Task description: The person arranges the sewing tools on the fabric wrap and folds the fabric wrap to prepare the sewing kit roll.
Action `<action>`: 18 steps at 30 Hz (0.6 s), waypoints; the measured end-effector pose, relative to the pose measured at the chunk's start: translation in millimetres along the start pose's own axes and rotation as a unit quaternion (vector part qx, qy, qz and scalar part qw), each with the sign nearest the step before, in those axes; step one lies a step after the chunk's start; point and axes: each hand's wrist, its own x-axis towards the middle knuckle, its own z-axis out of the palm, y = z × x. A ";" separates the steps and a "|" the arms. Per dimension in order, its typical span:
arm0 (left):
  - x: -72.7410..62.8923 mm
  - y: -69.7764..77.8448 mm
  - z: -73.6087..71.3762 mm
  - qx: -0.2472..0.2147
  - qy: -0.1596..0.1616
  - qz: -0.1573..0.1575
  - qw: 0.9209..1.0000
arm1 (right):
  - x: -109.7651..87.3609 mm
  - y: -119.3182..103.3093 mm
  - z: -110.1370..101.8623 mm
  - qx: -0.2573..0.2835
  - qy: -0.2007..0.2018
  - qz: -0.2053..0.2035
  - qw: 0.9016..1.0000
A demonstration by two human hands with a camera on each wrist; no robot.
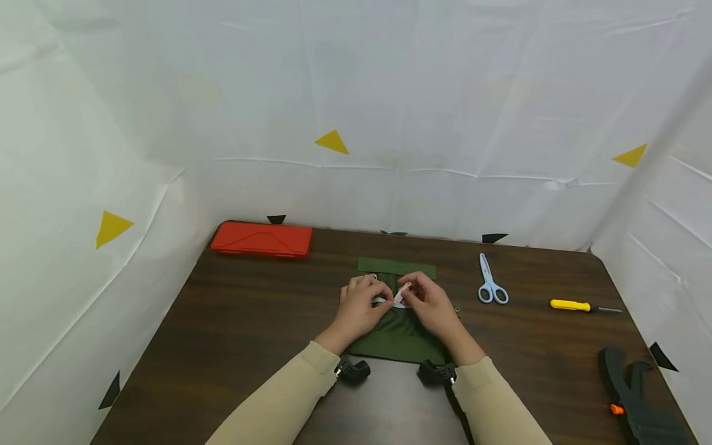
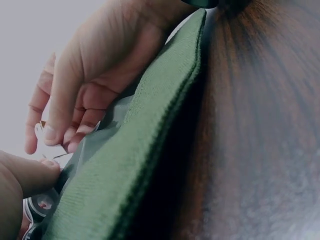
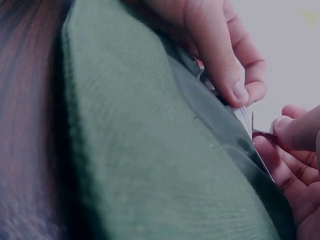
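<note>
A green cloth piece (image 1: 397, 346), like a flat pouch with a separate-looking band along its far edge, lies on the dark wooden table. Over its middle, my left hand (image 1: 361, 306) pinches a white ribbed strip (image 3: 243, 119) between thumb and finger. Close beside it, my right hand (image 1: 431, 306) grips a small white piece (image 1: 402, 293) with thumb and fingertips; in the left wrist view this white piece (image 2: 44, 136) shows a gold-coloured tip. Both hands' fingertips nearly meet. Dark, smooth lining (image 3: 200, 107) shows inside the cloth's fold.
A red case (image 1: 261, 240) lies at the back left. Light-blue scissors (image 1: 487, 281) and a yellow-handled screwdriver (image 1: 573, 305) lie to the right. A black clamp-like tool (image 1: 634, 395) with an orange part occupies the front right corner. White sheeting (image 1: 400, 93) surrounds the table.
</note>
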 end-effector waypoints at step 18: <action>-1.0 1.5 -2.0 0.017 -0.018 0.010 1.000 | 0.3 -5.0 5.4 -0.075 0.026 0.011 0.997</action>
